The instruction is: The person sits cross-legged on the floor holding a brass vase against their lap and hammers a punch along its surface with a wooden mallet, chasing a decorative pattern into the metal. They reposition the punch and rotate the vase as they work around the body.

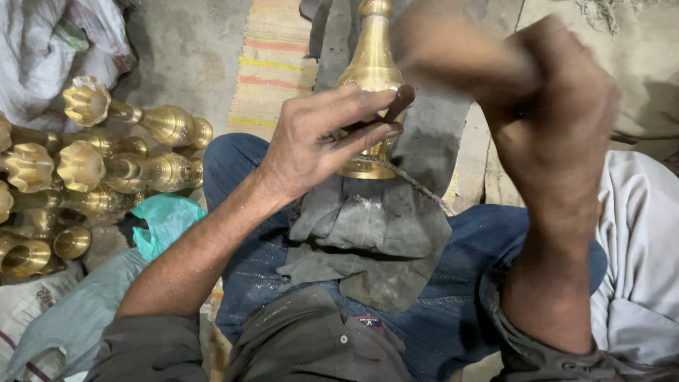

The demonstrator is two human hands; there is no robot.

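Steadying a thin dark tool point(397, 101) against the brass vase point(371, 64) | left hand point(318, 138) pinched shut on tool | right hand point(559, 106) blurred, seemingly fisted around a handle, contents unclear | next, judged: a square strike.

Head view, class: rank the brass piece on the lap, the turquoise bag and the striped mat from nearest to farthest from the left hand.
1. Brass piece: under the left hand, touching it.
2. Turquoise bag: lower left, beside the thigh.
3. Striped mat: above the hand, on the floor; too close to the bag to rank surely.

Small red-blue label patch point(368, 321) on dark shirt, bottom centre; white printed sack point(25, 304) bottom left.
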